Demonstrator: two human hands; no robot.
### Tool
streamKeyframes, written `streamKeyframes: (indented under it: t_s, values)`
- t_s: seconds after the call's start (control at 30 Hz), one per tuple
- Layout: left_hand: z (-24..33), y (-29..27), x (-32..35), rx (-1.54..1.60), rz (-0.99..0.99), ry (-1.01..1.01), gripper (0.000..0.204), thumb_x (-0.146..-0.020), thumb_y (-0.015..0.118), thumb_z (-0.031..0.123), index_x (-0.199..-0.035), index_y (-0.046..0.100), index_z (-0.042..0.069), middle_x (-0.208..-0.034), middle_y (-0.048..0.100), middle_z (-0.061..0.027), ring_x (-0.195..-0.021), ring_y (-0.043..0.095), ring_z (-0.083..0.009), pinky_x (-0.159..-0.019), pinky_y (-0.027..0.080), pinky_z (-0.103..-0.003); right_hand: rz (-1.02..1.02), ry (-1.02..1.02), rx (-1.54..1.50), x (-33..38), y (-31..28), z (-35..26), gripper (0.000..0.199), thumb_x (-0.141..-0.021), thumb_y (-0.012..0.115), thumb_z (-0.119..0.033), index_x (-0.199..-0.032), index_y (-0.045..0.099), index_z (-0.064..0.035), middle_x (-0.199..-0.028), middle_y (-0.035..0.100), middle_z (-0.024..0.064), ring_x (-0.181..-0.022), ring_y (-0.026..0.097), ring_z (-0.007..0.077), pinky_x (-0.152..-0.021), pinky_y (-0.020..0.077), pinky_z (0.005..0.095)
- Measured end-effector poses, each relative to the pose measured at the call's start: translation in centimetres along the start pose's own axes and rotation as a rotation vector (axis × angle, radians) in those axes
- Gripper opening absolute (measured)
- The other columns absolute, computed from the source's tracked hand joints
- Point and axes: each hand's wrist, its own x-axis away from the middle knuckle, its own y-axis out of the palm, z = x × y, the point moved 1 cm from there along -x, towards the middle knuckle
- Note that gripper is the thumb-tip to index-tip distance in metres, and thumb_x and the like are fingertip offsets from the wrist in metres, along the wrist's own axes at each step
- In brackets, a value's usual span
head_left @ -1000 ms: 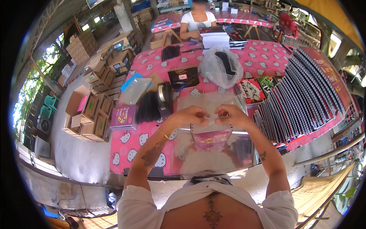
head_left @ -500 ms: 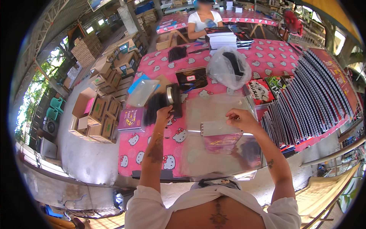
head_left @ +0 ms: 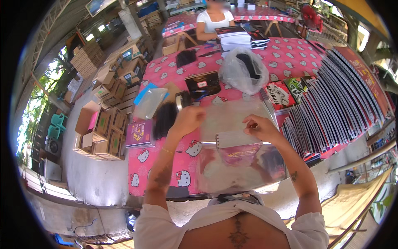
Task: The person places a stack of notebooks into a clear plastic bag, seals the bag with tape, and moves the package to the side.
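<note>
My left hand (head_left: 188, 121) is over the table beside a bundle of thin black strands (head_left: 166, 119) and a roll of tape (head_left: 179, 102). Motion blurs its fingers, so I cannot make out what they hold. My right hand (head_left: 262, 128) hovers at the upper right corner of a small spiral-bound notebook, fingers curled together. Whatever sits between those fingers is too small to name. The notebook shows a pale page (head_left: 237, 140) at its top and a purple cover (head_left: 238, 154) below. It lies on clear plastic sheets (head_left: 219, 174) in front of me.
Purple notebooks (head_left: 139, 133) and a clear plastic packet (head_left: 150, 104) are on the left. Beyond stands a clear plastic bag (head_left: 242, 81) with something black inside. Spiral notebooks (head_left: 336, 103) line the right side. A person (head_left: 214, 20) sits across, behind stacked books (head_left: 234, 40).
My left hand has moved right, away from the black strands and tape, toward the notebook. My right hand stays near the notebook's corner, its fingers shifted slightly. The view has shifted a little.
</note>
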Motion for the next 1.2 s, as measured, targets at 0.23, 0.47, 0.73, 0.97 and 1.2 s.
streamKeyframes:
  t_s: [0.23, 0.47, 0.73, 0.97, 1.2]
  values:
    - [4.9, 6.2, -10.1, 0.221, -0.933, 0.352, 0.03, -0.089, 0.067, 0.031, -0.098, 0.067, 0.003, -0.086, 0.068, -0.0053, -0.081, 0.065, -0.0189, -0.073, 0.05, -0.035, 0.013, 0.008, -0.043, 0.2, 0.0, -0.1, 0.038, -0.08, 0.077, -0.02, -0.112, 0.061, -0.0078, -0.082, 0.07, 0.0082, -0.078, 0.068, 0.0192, -0.077, 0.0537, 0.0323]
    - [-0.7, 14.0, -3.0, 1.017, -0.871, -0.117, 0.074, -0.091, 0.065, 0.043, -0.147, 0.036, 0.005, -0.141, 0.046, -0.0134, -0.124, 0.048, -0.0205, -0.105, 0.038, -0.034, 0.125, 0.04, 0.106, 1.6, 1.2, -0.8, 0.053, -0.077, 0.079, -0.017, -0.124, 0.056, -0.0078, -0.118, 0.062, 0.0115, -0.096, 0.063, 0.0187, -0.082, 0.0516, 0.0321]
    - [6.0, 11.1, 11.1, 0.982, 0.094, -0.349, 0.077, -0.075, 0.083, 0.02, -0.14, 0.045, 0.003, -0.131, 0.055, -0.0107, -0.119, 0.052, -0.0192, -0.102, 0.043, -0.033, 0.084, 0.265, -0.532, 4.8, 5.4, 3.8, 0.105, -0.07, 0.088, -0.03, -0.153, 0.026, -0.008, -0.147, 0.039, 0.0122, -0.132, 0.043, 0.023, -0.113, 0.0312, 0.0412]
    - [-4.8, -1.4, 19.0, 1.158, 0.997, -0.424, 0.053, -0.081, 0.075, 0.008, -0.127, 0.051, 0.001, -0.112, 0.06, -0.0097, -0.1, 0.06, -0.018, -0.084, 0.053, -0.032, 0.294, -0.339, -0.17, 3.4, 4.4, -11.6, 0.083, -0.091, 0.063, -0.048, -0.152, 0.028, -0.0035, -0.154, 0.033, 0.0155, -0.14, 0.036, 0.0293, -0.115, 0.027, 0.0452]
    - [-22.7, -5.8, 23.6, 1.248, 1.495, -0.575, 0.072, -0.076, 0.083, 0.023, -0.122, 0.035, -0.005, -0.114, 0.057, -0.0194, -0.097, 0.062, -0.0254, -0.076, 0.057, -0.043, 0.742, -0.31, -0.092, 9.5, -1.9, -14.4, 0.063, -0.096, 0.059, -0.036, -0.145, 0.039, -0.0021, -0.151, 0.036, 0.0157, -0.131, 0.047, 0.0284, -0.108, 0.036, 0.0425]
